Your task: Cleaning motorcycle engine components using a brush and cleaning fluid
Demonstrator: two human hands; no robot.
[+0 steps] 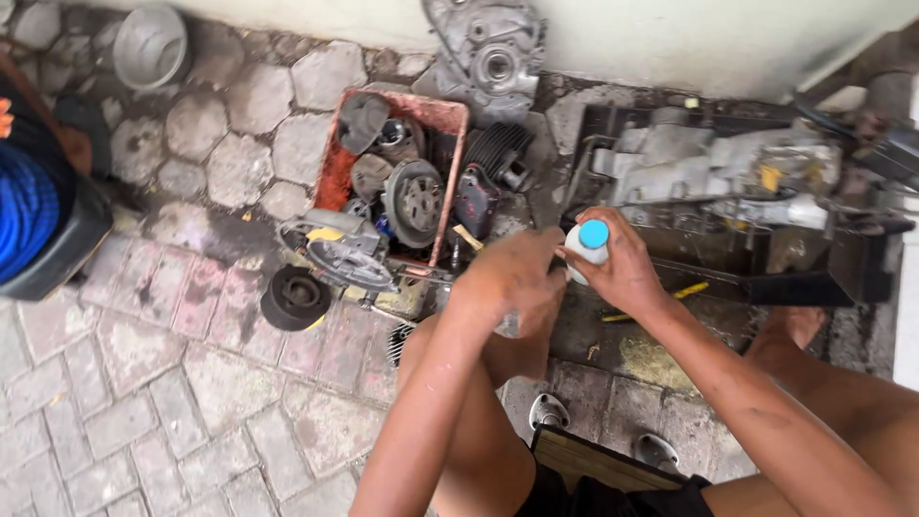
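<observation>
My right hand (624,271) grips a small white bottle with a blue cap (589,246), held upright over the oily ground. My left hand (515,280) is closed right beside it, its fingers touching the bottle's left side; what it holds, if anything, is hidden. Both hands hover just in front of a dark metal tray (756,273) that carries a grey engine block (713,163). My bare knees and a foot (787,325) show below the hands.
A rusty red tray (337,168) holds engine parts such as a clutch disc (417,201). A round cover (340,254) leans on it and a black pulley (295,298) lies on the paving. A crankcase half (488,53) rests by the wall, a grey bucket (150,43) far left.
</observation>
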